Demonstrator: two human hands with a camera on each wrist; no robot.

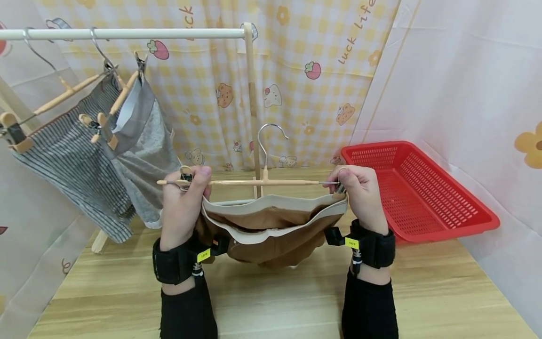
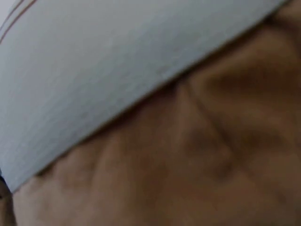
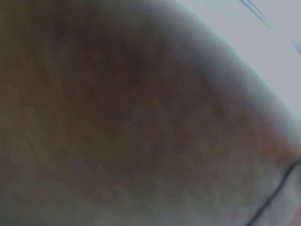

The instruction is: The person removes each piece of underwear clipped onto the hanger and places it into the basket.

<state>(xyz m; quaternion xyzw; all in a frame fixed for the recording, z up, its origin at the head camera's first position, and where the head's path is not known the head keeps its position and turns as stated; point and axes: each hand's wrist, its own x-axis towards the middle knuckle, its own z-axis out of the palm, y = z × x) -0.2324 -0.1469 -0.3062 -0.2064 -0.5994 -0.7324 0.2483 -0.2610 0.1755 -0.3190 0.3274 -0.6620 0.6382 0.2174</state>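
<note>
We see both hands, left hand (image 1: 183,197) and right hand (image 1: 360,195), pinching the clip ends of the wooden hanger (image 1: 258,181) onto the brown shorts (image 1: 271,233) above the table (image 1: 271,301); two garments already hang on the rail (image 1: 127,33), this one not yet.

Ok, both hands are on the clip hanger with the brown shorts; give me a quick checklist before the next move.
1. Left hand pinching left clip: ok.
2. Right hand pinching right clip: ok.
3. Brown shorts waistband caught in both clips: cannot tell, the hands cover them.
4. Hanger level: ok.
5. Free space on rail right of the hung garments: ok.
6. Waistband taut: not ok, it sags in the middle.
</note>
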